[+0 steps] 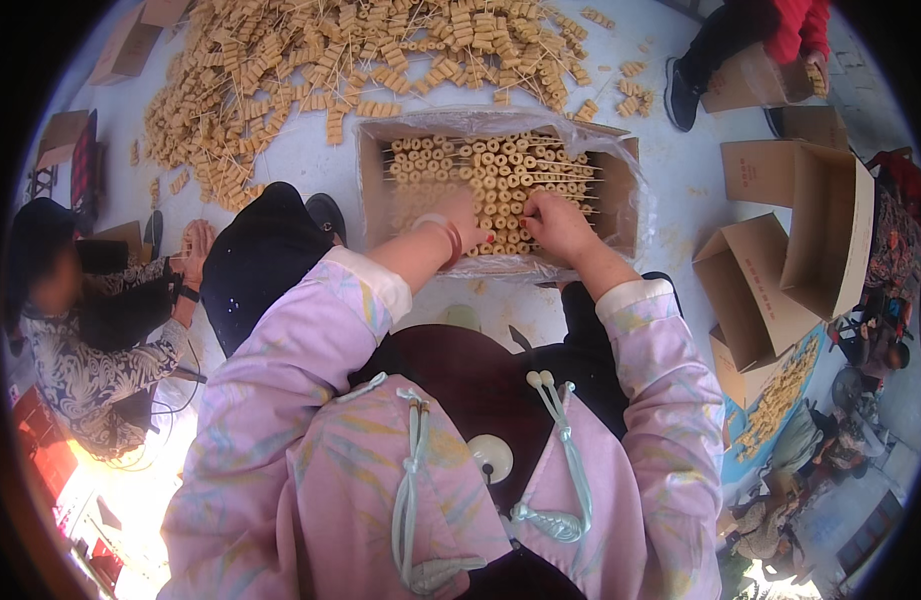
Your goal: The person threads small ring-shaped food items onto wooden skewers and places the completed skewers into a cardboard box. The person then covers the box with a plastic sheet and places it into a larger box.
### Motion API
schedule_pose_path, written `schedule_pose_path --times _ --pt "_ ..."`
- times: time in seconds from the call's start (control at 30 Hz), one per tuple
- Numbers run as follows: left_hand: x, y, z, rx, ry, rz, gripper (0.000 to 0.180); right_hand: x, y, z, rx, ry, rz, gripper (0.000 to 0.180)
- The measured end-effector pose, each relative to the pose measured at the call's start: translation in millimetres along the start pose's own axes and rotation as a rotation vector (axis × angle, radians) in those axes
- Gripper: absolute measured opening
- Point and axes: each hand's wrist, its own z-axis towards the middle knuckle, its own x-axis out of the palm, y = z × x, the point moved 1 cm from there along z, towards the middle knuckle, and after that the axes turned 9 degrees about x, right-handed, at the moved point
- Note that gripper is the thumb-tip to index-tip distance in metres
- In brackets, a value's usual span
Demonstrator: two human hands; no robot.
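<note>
An open cardboard box (625,185) in front of me holds rows of ring-shaped golden snack pieces on thin sticks (500,165), packed with their round ends up. My left hand (455,215), with a reddish bangle at the wrist, reaches over the near middle of these rows. Its thumb points down at the pieces, while its other fingers are mostly hidden. To the right of it, my right hand (558,222) has its fingers curled and pinched at the edge of a snack skewer in the same box. Clear plastic lining (480,122) hangs over the box's rim.
Beyond the box lies a large heap of loose snack skewers (370,50). Empty cartons (755,285) stand at the right. One person (80,340) sits at the left, hands together; another person (750,40) works at the upper right beside a carton. More people are at the far right.
</note>
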Motion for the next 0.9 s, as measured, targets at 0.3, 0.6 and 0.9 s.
schedule_pose_path --times 0.3,0.6,0.9 --pt "-22.7 5.1 -12.5 0.023 -0.187 -0.027 0.053 -51.8 15.3 -43.7 -0.002 -0.268 -0.074 0.018" --pt "-87.7 36.4 -71.3 0.154 -1.057 -0.231 0.05 -105.6 -66.6 -104.9 0.435 -0.604 -0.181 0.038" --pt "-47.5 76.9 -111.5 -0.411 -0.266 -0.843 0.068 -73.5 -72.8 -73.7 0.611 0.039 0.265 0.032"
